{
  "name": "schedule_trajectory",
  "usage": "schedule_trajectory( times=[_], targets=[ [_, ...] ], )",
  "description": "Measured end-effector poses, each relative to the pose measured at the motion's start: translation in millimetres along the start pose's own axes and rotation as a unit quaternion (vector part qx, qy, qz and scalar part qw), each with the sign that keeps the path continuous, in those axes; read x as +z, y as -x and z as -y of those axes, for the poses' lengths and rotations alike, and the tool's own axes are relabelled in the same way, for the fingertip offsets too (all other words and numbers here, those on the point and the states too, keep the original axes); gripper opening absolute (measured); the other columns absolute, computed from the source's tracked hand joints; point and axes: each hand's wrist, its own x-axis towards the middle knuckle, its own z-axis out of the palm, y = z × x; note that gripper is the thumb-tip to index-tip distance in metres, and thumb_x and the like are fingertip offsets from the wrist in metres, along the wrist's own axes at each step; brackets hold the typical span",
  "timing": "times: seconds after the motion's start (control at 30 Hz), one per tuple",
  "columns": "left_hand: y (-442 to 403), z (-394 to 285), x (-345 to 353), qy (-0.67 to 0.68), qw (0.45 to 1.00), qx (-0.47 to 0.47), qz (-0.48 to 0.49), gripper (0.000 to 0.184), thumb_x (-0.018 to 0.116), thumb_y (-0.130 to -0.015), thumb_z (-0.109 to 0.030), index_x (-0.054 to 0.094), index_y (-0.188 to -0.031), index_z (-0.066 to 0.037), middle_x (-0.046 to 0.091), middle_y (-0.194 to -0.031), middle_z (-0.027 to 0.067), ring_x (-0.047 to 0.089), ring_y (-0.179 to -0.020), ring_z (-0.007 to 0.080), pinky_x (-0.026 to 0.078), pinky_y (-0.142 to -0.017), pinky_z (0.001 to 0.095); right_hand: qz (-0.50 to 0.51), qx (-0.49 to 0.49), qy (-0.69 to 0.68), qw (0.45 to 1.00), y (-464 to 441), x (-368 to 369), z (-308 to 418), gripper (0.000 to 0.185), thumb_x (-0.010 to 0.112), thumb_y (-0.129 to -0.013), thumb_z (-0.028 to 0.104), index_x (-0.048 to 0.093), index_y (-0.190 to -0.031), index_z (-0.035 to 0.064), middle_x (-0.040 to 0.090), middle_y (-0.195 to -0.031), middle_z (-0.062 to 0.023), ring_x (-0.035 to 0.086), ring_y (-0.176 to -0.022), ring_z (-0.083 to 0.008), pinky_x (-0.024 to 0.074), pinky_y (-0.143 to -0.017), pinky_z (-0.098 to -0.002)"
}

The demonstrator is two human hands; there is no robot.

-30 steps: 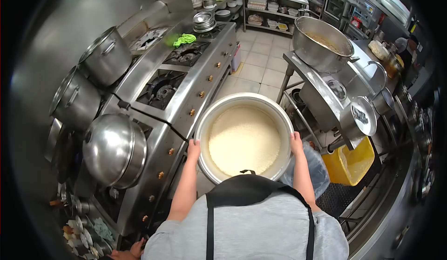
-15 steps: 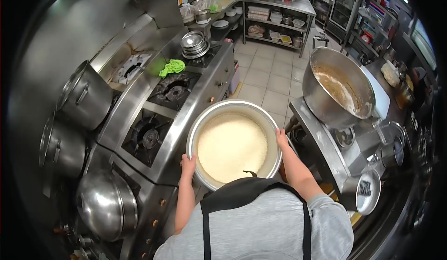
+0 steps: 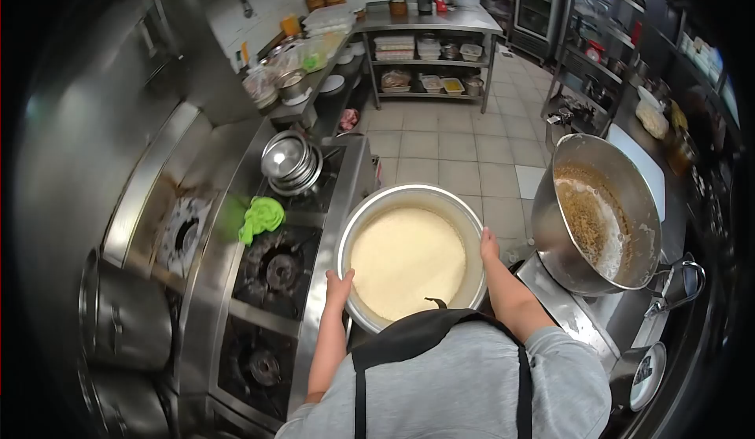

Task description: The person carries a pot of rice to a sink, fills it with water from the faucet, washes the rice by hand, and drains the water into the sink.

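My hands hold a wide round metal pot [image 3: 410, 194] between them, out in front of my body. Pale, rice-like grain [image 3: 407, 260] fills much of it, with a fairly level surface. On the left rim, my left hand [image 3: 338, 285] is closed, its thumb over the edge. The opposite side is gripped by my right hand [image 3: 489, 244], whose fingers are partly hidden behind the pot wall. A black apron strap end hangs near the pot's close edge.
Left of me runs a gas stove [image 3: 259, 360] bearing stacked metal bowls [image 3: 289, 160] and a green cloth [image 3: 262, 217]. A large mixing bowl [image 3: 560, 254] with brown crumbly stuff and white powder stands on the right bench. Tiled floor [image 3: 440, 144] leads to a steel shelf table [image 3: 429, 23].
My view has turned left and moved forward along the aisle. The pot is still in both hands, now beside the mixing bowl, with the steel shelf table nearer.
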Motion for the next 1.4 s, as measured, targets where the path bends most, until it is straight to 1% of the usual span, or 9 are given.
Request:
schedule_trajectory(
  times=[0.33, 0.43, 0.67, 0.8, 0.9, 1.03, 1.17, 1.27, 1.4],
  targets=[
    [-208.4, -82.7, 106.1, -0.047, 0.998, 0.008, 0.032, 0.058, 0.062, -0.075, -0.024, 0.037, -0.116, 0.009, 0.054, -0.107, 0.0253, 0.055, -0.098, 0.0310, 0.043, -0.082, 0.0356, -0.099, 0.041, -0.031, 0.994, -170.2, 13.6, 51.8, 0.048, 0.029, -0.089, 0.045, 0.050, -0.107, 0.0055, 0.056, -0.105, -0.0214, 0.051, -0.101, -0.0392, 0.0390, -0.085, -0.0457],
    [-258.7, -109.8, 134.7, -0.058, 0.994, 0.070, 0.055, 0.055, 0.062, -0.075, -0.023, 0.040, -0.114, 0.008, 0.054, -0.107, 0.0244, 0.055, -0.098, 0.0301, 0.043, -0.083, 0.0351, -0.105, 0.071, -0.049, 0.991, -208.8, 6.8, 70.7, 0.049, 0.029, -0.090, 0.045, 0.050, -0.107, 0.0044, 0.056, -0.106, -0.0213, 0.050, -0.102, -0.0392, 0.0385, -0.086, -0.0449],
    [-382.2, -200.4, 213.2, -0.053, 0.985, 0.106, 0.123, 0.048, 0.061, -0.075, -0.024, 0.043, -0.108, 0.006, 0.055, -0.105, 0.0229, 0.055, -0.096, 0.0305, 0.043, -0.082, 0.0357, -0.143, 0.089, -0.068, 0.983, -325.6, 13.4, 95.5, 0.049, 0.028, -0.090, 0.042, 0.047, -0.113, 0.0029, 0.053, -0.111, -0.0230, 0.048, -0.104, -0.0398, 0.0376, -0.089, -0.0435],
    [-467.0, -270.9, 257.4, -0.118, 0.970, 0.122, 0.172, 0.058, 0.061, -0.074, -0.029, 0.040, -0.115, 0.008, 0.052, -0.109, 0.0255, 0.052, -0.102, 0.0332, 0.041, -0.086, 0.0368, -0.164, 0.109, -0.085, 0.977, -396.9, 29.9, 112.9, 0.049, 0.029, -0.090, 0.040, 0.046, -0.117, 0.0031, 0.052, -0.112, -0.0233, 0.047, -0.106, -0.0399, 0.0374, -0.090, -0.0427],
    [-539.5, -305.6, 300.0, -0.153, 0.956, 0.146, 0.202, 0.063, 0.061, -0.075, -0.030, 0.036, -0.119, 0.007, 0.050, -0.113, 0.0264, 0.050, -0.105, 0.0338, 0.040, -0.087, 0.0370, -0.198, 0.106, -0.152, 0.963, -470.4, 36.9, 93.4, 0.050, 0.032, -0.091, 0.042, 0.048, -0.112, -0.0008, 0.053, -0.112, -0.0217, 0.049, -0.105, -0.0347, 0.0378, -0.088, -0.0401],
    [-590.3, -364.9, 357.1, -0.144, 0.952, 0.134, 0.235, 0.060, 0.061, -0.072, -0.029, 0.039, -0.110, 0.013, 0.049, -0.110, 0.0292, 0.050, -0.104, 0.0359, 0.041, -0.085, 0.0369, -0.223, 0.118, -0.140, 0.957, -481.7, 2.5, 152.2, 0.047, 0.033, -0.090, 0.040, 0.047, -0.114, 0.0023, 0.054, -0.109, -0.0233, 0.049, -0.105, -0.0377, 0.0385, -0.087, -0.0419],
    [-633.5, -407.4, 437.1, -0.186, 0.937, 0.142, 0.260, 0.061, 0.060, -0.072, -0.026, 0.036, -0.113, 0.012, 0.048, -0.110, 0.0286, 0.051, -0.104, 0.0335, 0.042, -0.084, 0.0359, -0.256, 0.136, -0.151, 0.945, -527.4, -18.5, 163.4, 0.047, 0.035, -0.090, 0.042, 0.049, -0.110, 0.0022, 0.056, -0.106, -0.0232, 0.051, -0.100, -0.0377, 0.0395, -0.084, -0.0415],
    [-674.5, -427.7, 515.9, -0.164, 0.926, 0.128, 0.314, 0.071, 0.060, -0.075, -0.029, 0.027, -0.124, 0.010, 0.044, -0.120, 0.0264, 0.048, -0.108, 0.0322, 0.040, -0.089, 0.0365, -0.273, 0.157, -0.141, 0.938, -580.0, -44.2, 165.9, 0.046, 0.035, -0.090, 0.042, 0.049, -0.109, 0.0028, 0.056, -0.104, -0.0230, 0.052, -0.098, -0.0380, 0.0398, -0.083, -0.0416],
    [-710.3, -480.5, 608.5, -0.133, 0.932, 0.096, 0.323, 0.064, 0.060, -0.075, -0.029, 0.035, -0.119, 0.009, 0.049, -0.113, 0.0245, 0.052, -0.102, 0.0303, 0.042, -0.085, 0.0359, -0.267, 0.155, -0.116, 0.944, -674.5, -98.4, 174.2, 0.045, 0.035, -0.090, 0.042, 0.049, -0.109, 0.0038, 0.056, -0.104, -0.0236, 0.051, -0.099, -0.0391, 0.0398, -0.084, -0.0424]
  ],
)
